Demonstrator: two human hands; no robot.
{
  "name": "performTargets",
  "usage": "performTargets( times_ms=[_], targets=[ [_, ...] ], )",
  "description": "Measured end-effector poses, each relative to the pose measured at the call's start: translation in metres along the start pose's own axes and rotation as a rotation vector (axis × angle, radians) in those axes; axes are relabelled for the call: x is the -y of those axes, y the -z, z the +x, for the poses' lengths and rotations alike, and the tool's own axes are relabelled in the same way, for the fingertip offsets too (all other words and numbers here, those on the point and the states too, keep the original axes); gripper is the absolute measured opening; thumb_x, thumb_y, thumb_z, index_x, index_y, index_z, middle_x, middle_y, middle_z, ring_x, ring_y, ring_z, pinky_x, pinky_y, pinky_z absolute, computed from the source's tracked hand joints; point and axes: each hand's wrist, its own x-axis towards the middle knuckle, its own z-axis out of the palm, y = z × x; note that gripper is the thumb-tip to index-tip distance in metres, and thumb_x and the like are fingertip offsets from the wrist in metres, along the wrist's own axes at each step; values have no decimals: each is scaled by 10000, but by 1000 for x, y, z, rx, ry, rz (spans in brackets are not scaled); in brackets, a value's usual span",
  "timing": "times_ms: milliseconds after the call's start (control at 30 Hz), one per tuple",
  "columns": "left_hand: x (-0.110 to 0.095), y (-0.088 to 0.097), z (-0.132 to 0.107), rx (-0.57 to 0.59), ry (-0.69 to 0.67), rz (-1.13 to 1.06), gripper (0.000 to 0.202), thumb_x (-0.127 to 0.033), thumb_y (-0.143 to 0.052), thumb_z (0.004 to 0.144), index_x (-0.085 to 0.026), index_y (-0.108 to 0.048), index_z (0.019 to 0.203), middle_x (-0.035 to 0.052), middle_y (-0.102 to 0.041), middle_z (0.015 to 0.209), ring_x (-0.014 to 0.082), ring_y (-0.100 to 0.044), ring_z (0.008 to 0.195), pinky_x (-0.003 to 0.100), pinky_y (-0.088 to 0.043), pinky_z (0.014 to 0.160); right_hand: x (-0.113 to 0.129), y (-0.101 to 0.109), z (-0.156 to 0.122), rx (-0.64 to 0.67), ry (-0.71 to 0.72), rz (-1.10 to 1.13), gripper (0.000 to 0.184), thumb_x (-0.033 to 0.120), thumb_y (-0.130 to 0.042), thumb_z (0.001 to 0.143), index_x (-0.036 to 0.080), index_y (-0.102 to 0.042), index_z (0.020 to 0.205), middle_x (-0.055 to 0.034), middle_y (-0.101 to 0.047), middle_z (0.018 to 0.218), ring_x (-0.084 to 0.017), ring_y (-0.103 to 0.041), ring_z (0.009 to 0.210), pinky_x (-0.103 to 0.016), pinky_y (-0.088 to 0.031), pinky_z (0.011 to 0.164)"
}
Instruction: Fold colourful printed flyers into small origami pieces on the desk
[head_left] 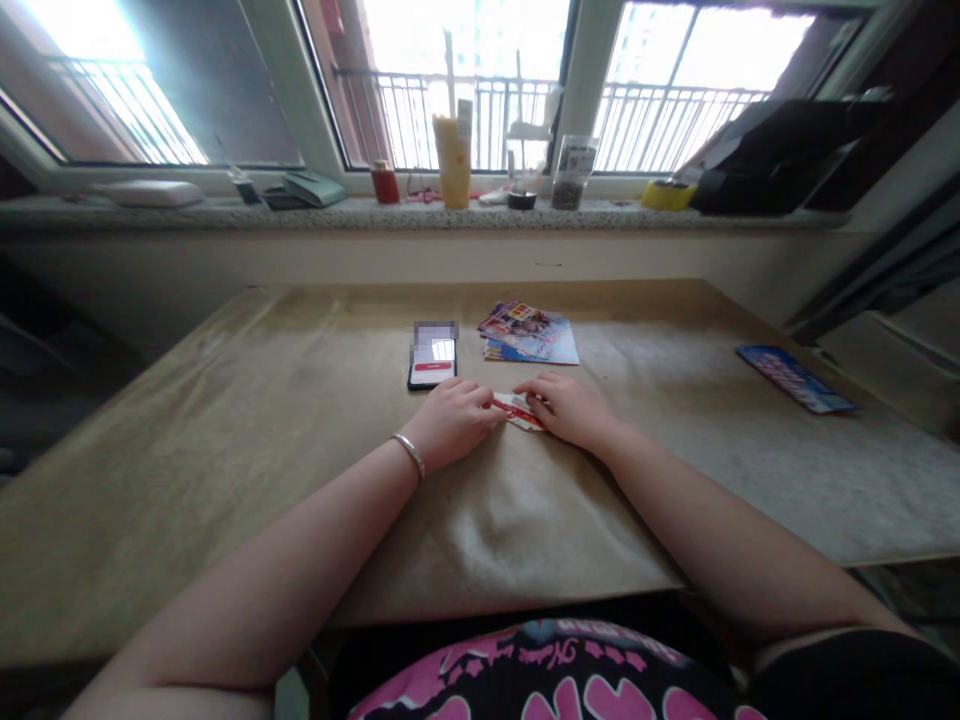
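Observation:
A small folded piece of paper, white with red print, lies on the table between my two hands. My left hand, with a silver bracelet at the wrist, has its fingers closed on the paper's left end. At the right end, the bent fingers of my right hand press and grip the paper. Just beyond my left hand is a smartphone with a lit screen. Several colourful printed sheets lie in a loose pile beyond the folded paper.
A brown-covered table spreads out before me. A blue printed packet or sheet lies at the right. On the stone windowsill stand a yellow cup, a red jar, yellow tape and a black device.

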Motion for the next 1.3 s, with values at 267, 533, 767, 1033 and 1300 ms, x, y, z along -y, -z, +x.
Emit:
performTargets(
  times_ms=[267,533,767,1033,1300],
  targets=[
    [8,-11,-3,-10,61,-148,264,-205,-461,879,-278,-670,1023,39,-637,921,165,-555,791,292,-407,694,-5,-2,1,22,62,120,230,155,-540,803,195,-712,951,-54,-655,837,-160,-579,800,-265,-450,742],
    [4,-10,-2,11,96,-205,247,-213,-468,872,-225,-660,1026,47,-645,975,186,-557,841,313,-453,749,-5,-6,1,-10,147,189,279,59,-537,722,191,-700,905,-67,-659,972,-182,-586,925,-330,-456,870],
    [3,-10,-2,14,129,-283,248,-227,-485,870,-202,-644,1059,67,-639,1025,191,-565,912,318,-466,806,-10,3,-1,152,307,144,471,22,-503,721,196,-631,1139,-76,-592,1245,-213,-523,1141,-385,-409,994],
    [6,-13,-1,28,166,-327,250,-237,-467,888,-211,-659,1045,64,-639,937,181,-571,869,306,-465,785,-11,1,0,148,305,57,326,189,-566,836,237,-634,1152,-82,-610,1193,-228,-536,1093,-400,-435,950],
    [4,-7,-2,48,189,-372,281,-389,-503,882,-202,-657,1025,60,-635,969,184,-569,887,307,-458,799,10,1,0,23,233,-92,306,431,-581,837,191,-667,1005,-99,-641,1066,-251,-536,1022,-383,-451,873]
  ],
)
